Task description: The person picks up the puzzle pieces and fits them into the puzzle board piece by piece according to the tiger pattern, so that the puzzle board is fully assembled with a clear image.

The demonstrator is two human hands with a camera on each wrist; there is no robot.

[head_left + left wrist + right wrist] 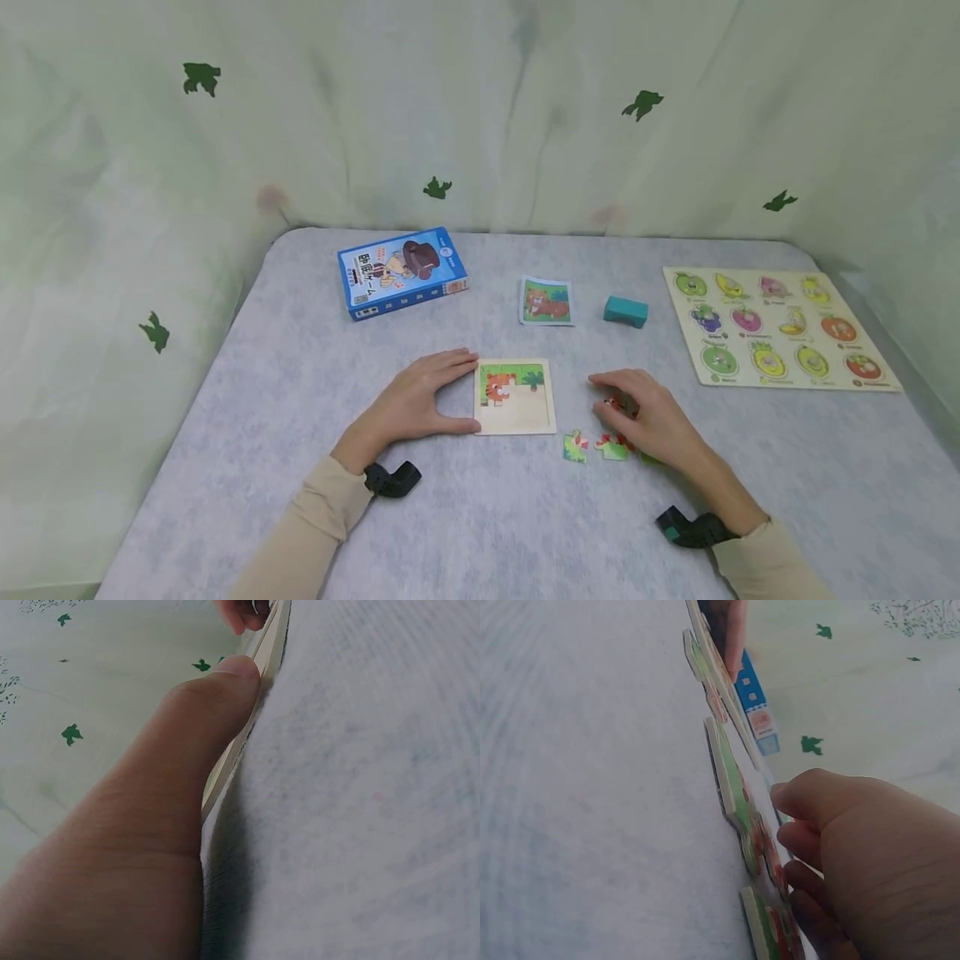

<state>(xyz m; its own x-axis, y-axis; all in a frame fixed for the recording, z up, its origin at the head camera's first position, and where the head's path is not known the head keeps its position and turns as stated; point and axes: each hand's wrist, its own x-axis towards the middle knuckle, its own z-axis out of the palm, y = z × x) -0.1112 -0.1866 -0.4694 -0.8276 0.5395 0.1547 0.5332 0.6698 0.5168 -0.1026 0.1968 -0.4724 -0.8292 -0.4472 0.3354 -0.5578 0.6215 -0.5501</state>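
Observation:
A small wooden puzzle board (525, 417) lies on the table, with part of a tiger picture and a green plant fitted in its upper part. My left hand (420, 396) is at the board's left side, thumb at the near corner and fingers at the far one. In the left wrist view the thumb (187, 712) touches the board's edge. My right hand (652, 417), fingers loosely bent, is over several loose puzzle pieces (575, 447). A red-patterned piece (617, 404) shows in the gap between its thumb and index finger; no piece is visibly gripped.
Behind the board lie a tiger picture card (547, 302) and a teal block (626, 311). A blue game box (403, 273) is at the back left. On the right lies a fruit puzzle board (780, 329). A pale curtain (480, 108) hangs behind the table.

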